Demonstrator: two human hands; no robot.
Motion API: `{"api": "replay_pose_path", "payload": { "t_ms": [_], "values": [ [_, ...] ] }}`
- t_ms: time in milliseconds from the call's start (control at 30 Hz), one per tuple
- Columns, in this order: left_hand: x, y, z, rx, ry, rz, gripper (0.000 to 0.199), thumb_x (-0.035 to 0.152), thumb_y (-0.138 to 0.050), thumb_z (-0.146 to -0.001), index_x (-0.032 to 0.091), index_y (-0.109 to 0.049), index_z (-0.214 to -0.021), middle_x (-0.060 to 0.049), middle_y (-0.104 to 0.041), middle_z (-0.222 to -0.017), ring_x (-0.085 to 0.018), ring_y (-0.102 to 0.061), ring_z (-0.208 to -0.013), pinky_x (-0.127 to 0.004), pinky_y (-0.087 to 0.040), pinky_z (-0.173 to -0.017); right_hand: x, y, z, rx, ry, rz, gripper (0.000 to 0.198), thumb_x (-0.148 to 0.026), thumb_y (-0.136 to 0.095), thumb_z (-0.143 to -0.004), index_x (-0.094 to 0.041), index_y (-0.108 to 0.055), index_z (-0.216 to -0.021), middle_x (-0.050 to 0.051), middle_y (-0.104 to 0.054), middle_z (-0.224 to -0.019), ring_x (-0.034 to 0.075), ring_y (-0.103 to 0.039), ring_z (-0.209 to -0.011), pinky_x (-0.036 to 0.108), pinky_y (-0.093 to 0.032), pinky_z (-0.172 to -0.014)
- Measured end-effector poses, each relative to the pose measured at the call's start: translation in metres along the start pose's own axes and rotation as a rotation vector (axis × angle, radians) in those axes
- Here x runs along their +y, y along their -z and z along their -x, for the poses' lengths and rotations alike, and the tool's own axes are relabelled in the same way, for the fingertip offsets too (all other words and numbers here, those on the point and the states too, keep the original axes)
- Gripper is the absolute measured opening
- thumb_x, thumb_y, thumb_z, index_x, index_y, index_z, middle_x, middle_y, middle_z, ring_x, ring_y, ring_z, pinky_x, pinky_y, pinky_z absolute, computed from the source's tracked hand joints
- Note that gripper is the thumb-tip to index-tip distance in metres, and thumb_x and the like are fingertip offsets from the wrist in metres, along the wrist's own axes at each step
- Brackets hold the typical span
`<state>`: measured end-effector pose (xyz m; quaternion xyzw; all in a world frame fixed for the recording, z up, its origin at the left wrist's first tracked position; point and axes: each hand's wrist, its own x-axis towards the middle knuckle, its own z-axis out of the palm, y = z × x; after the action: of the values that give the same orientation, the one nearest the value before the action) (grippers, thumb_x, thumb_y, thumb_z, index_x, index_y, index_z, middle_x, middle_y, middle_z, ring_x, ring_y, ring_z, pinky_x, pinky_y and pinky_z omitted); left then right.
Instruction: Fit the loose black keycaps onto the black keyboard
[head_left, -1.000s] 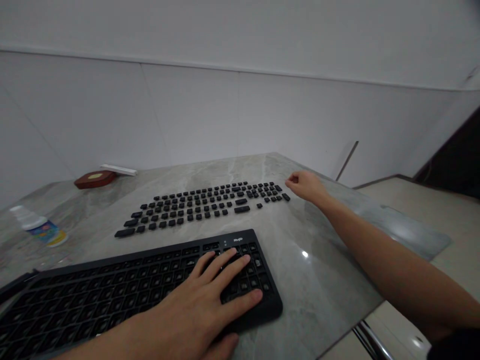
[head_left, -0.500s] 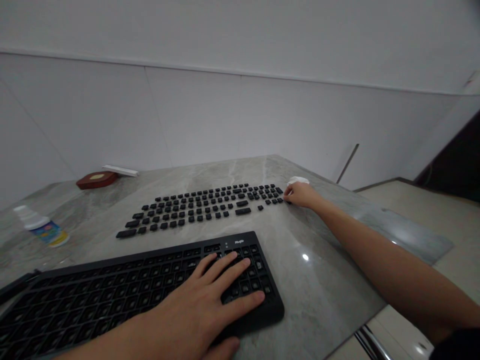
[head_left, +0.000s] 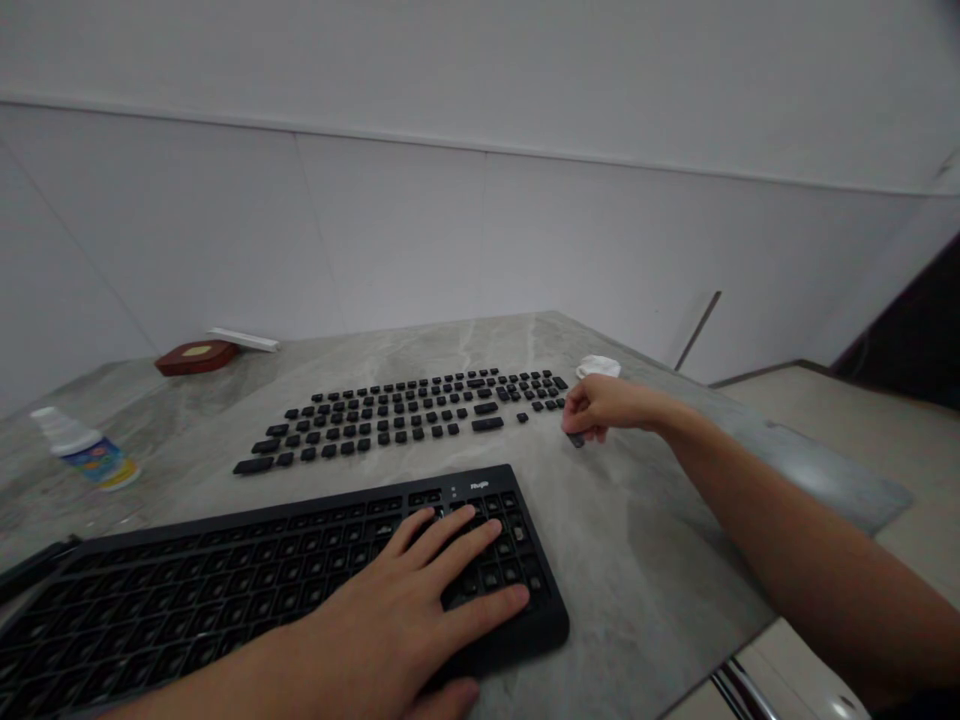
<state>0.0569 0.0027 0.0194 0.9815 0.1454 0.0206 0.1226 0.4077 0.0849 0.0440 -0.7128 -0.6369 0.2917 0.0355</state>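
The keyboard (head_left: 255,558) and loose keys (head_left: 487,424) are coloured black. The grey worktop (head_left: 637,545) is streaked with white. The white bottle (head_left: 90,452) is wrapped in blue and yellow. The red-brown box (head_left: 196,358) is marked yellow.

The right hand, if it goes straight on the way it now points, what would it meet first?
Most likely the nearest loose keycaps, just left of the right hand; its height over the table is unclear, so it might pass above them.

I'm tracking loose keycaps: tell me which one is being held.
The dark keycap pinched in the right hand; the other loose keycaps lie on the tabletop.
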Motion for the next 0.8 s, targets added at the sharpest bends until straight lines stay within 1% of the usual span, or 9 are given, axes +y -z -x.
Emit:
{"api": "replay_pose_path", "payload": {
  "t_ms": [100, 167, 200, 267, 300, 367, 533, 667, 800],
  "values": [
    [-0.001, -0.001, 0.000, -0.026, 0.003, -0.017, 0.077, 0.023, -0.069, -0.086, 0.037, -0.037, -0.154, -0.010, -0.027, -0.165, -0.043, -0.031, -0.149, -0.071, -0.034, -0.112, -0.024, -0.019, 0.022, -0.229, 0.149, -0.154, 0.017, -0.030, -0.075, -0.078, -0.015, -0.068, -0.083, 0.002, -0.074, -0.075, 0.014, -0.071, -0.068, 0.022, -0.058, -0.064],
    [0.000, 0.000, 0.000, -0.034, 0.000, -0.025, 0.076, 0.022, -0.069, -0.085, 0.036, -0.039, -0.154, -0.011, -0.029, -0.165, -0.044, -0.032, -0.148, -0.071, -0.035, -0.111, -0.038, -0.036, 0.033, -0.550, 0.258, -0.413, 0.023, -0.032, -0.078, -0.072, -0.014, -0.066, -0.080, 0.001, -0.071, -0.068, 0.014, -0.070, -0.064, 0.022, -0.058, -0.060],
    [0.000, 0.000, -0.001, -0.030, -0.004, -0.027, 0.075, 0.022, -0.068, -0.085, 0.036, -0.040, -0.153, -0.010, -0.031, -0.164, -0.044, -0.033, -0.148, -0.071, -0.035, -0.111, -0.043, -0.044, 0.037, -0.650, 0.273, -0.484, 0.025, -0.032, -0.080, -0.070, -0.013, -0.065, -0.079, 0.000, -0.070, -0.066, 0.013, -0.069, -0.062, 0.021, -0.057, -0.059],
    [0.001, 0.001, -0.001, -0.026, -0.006, -0.031, 0.075, 0.022, -0.068, -0.084, 0.037, -0.040, -0.153, -0.009, -0.035, -0.163, -0.043, -0.033, -0.147, -0.071, -0.035, -0.112, -0.050, -0.058, 0.043, -0.755, 0.272, -0.538, 0.026, -0.031, -0.081, -0.069, -0.013, -0.065, -0.078, -0.001, -0.069, -0.064, 0.011, -0.067, -0.058, 0.020, -0.056, -0.058],
    [0.002, 0.002, -0.001, -0.030, -0.003, -0.035, 0.076, 0.021, -0.067, -0.084, 0.036, -0.039, -0.153, -0.008, -0.036, -0.162, -0.043, -0.033, -0.148, -0.071, -0.035, -0.112, -0.052, -0.063, 0.045, -0.770, 0.266, -0.543, 0.025, -0.030, -0.080, -0.069, -0.013, -0.064, -0.078, -0.001, -0.069, -0.064, 0.011, -0.067, -0.058, 0.020, -0.056, -0.057],
    [0.001, 0.001, -0.002, -0.033, -0.002, -0.044, 0.078, 0.020, -0.067, -0.083, 0.036, -0.039, -0.154, -0.009, -0.035, -0.163, -0.044, -0.033, -0.148, -0.071, -0.036, -0.111, -0.054, -0.069, 0.047, -0.749, 0.269, -0.514, 0.020, -0.027, -0.077, -0.073, -0.013, -0.064, -0.078, -0.002, -0.068, -0.066, 0.010, -0.066, -0.058, 0.019, -0.054, -0.057],
    [0.001, 0.001, -0.001, 0.008, -0.009, -0.030, 0.075, 0.019, -0.066, -0.083, 0.036, -0.041, -0.152, -0.008, -0.036, -0.162, -0.042, -0.033, -0.148, -0.070, -0.034, -0.113, -0.055, -0.068, 0.048, -0.661, 0.309, -0.338, 0.017, -0.026, -0.074, -0.080, -0.013, -0.064, -0.082, -0.003, -0.065, -0.064, 0.008, -0.059, -0.055, 0.018, -0.047, -0.053],
    [0.001, 0.001, -0.001, -0.037, -0.003, -0.043, 0.078, 0.018, -0.065, -0.082, 0.035, -0.039, -0.153, -0.009, -0.033, -0.163, -0.042, -0.032, -0.149, -0.069, -0.034, -0.114, -0.057, -0.067, 0.050, -0.645, 0.322, -0.306, 0.016, -0.026, -0.073, -0.081, -0.013, -0.064, -0.083, -0.003, -0.063, -0.063, 0.008, -0.059, -0.056, 0.019, -0.047, -0.055],
    [0.001, 0.000, -0.001, -0.050, -0.001, -0.066, 0.081, 0.017, -0.065, -0.083, 0.037, -0.034, -0.155, -0.010, -0.030, -0.165, -0.042, -0.029, -0.150, -0.070, -0.035, -0.113, -0.059, -0.069, 0.051, -0.629, 0.330, -0.314, 0.022, -0.032, -0.076, -0.078, -0.014, -0.064, -0.080, -0.003, -0.063, -0.062, 0.009, -0.059, -0.055, 0.020, -0.047, -0.054]
  ]
}}
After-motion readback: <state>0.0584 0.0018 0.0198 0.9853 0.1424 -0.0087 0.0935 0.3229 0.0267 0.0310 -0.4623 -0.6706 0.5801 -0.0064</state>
